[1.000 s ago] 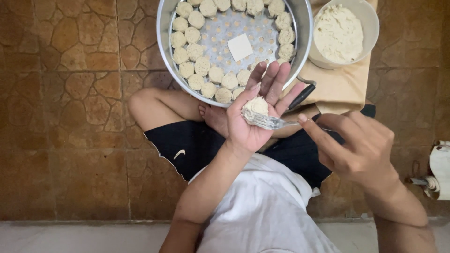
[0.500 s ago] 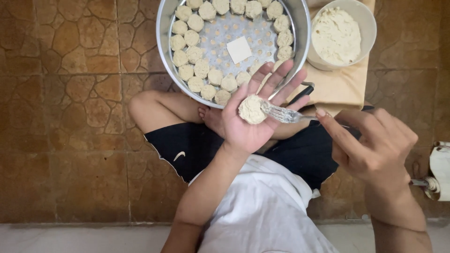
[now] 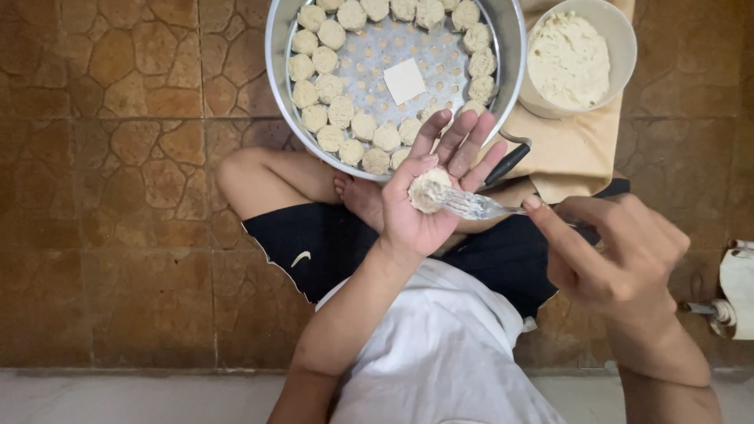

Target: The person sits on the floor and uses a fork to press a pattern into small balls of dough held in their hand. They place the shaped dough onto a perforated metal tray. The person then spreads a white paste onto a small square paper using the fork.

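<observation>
We sit cross-legged on the stone floor (image 3: 118, 157), with the round steamer tray (image 3: 276, 47) on the floor just ahead of our knees. Dumplings (image 3: 330, 86) line the inside of its rim, and a small square of paper (image 3: 404, 80) lies near its middle. To the right of the tray, a bowl of filling (image 3: 569, 59) stands on a sheet of paper (image 3: 565, 153). Our left hand (image 3: 428, 200) hovers between tray and lap, palm up, with one dumpling (image 3: 429, 189) on it. From the right, our right hand (image 3: 616, 251) holds a fork (image 3: 475, 206) whose tines touch that dumpling. A paper roll (image 3: 738, 290) lies at the far right edge.
</observation>
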